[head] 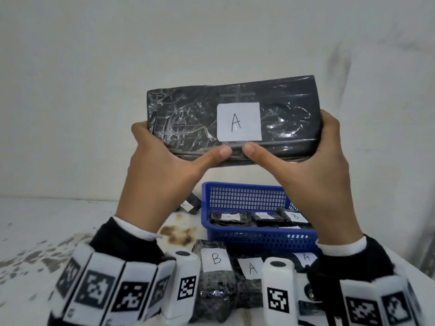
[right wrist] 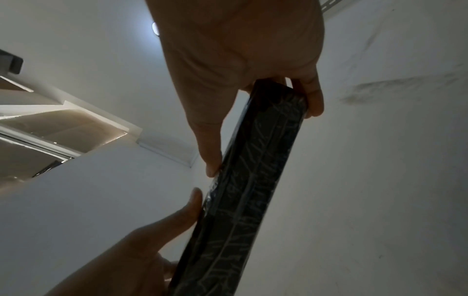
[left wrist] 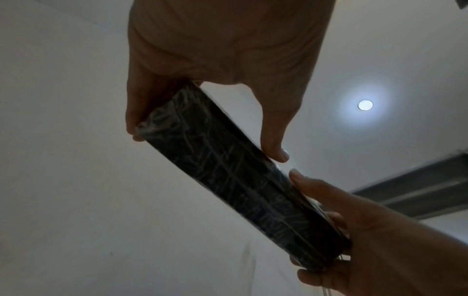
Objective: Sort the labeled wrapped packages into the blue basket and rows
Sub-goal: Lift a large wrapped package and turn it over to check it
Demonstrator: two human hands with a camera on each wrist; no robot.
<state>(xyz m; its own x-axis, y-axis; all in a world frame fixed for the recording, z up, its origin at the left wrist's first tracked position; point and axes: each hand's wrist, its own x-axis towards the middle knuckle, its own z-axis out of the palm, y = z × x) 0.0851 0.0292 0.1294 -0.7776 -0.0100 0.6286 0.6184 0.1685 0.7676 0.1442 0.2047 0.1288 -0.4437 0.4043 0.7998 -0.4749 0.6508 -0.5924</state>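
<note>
A large black wrapped package (head: pixel 188 118) with a white label reading A is held upright in the air, in front of the wall, label toward me. My left hand (head: pixel 164 165) grips its left end, thumb along the lower edge. My right hand (head: pixel 313 165) grips its right end the same way, and the two thumbs almost meet. Both wrist views show the package (left wrist: pixel 228 172) (right wrist: pixel 253 180) edge-on between thumb and fingers. Below stands the blue basket (head: pixel 259 238) with several small labeled packages, one marked B (head: pixel 294 216).
On the stained white table (head: pixel 35 231) in front of the basket lie small black packages labeled B (head: pixel 215 258) and A (head: pixel 251 268), with another A (head: pixel 306 257) beside them. One more small package (head: pixel 190 204) lies left of the basket.
</note>
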